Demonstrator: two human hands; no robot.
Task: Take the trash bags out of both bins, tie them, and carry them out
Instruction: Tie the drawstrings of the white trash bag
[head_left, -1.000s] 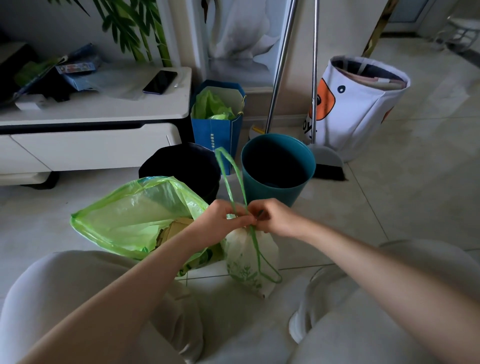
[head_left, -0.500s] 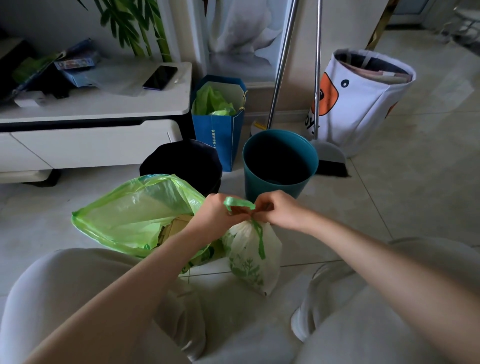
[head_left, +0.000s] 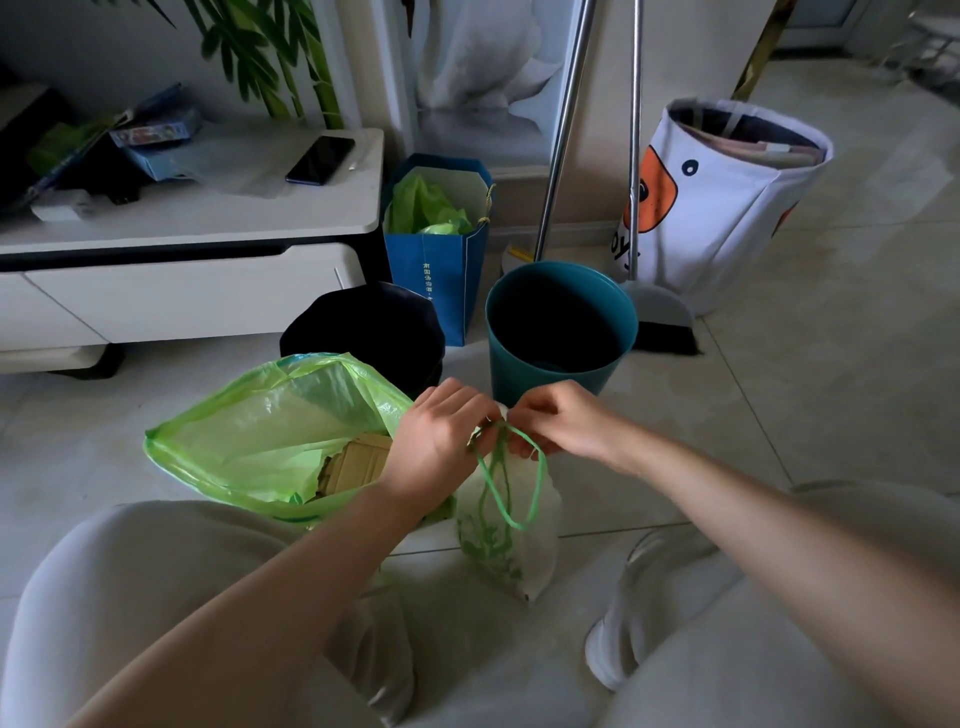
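Both hands, left hand (head_left: 441, 441) and right hand (head_left: 558, 423), are pinching the green drawstring (head_left: 511, 480) at the white trash bag (head_left: 511, 530) neck, apparently cinching a knot; the bag is resting on the floor beside the open green trash bag (head_left: 270, 431), which is awaiting tying.

Home living room — tiled floor (head_left: 831, 364), low TV cabinet (head_left: 182, 291), broom (head_left: 563, 130), toy hamper (head_left: 722, 208).

Bins (head_left: 561, 322) close behind, right floor (head_left: 779, 415) open.
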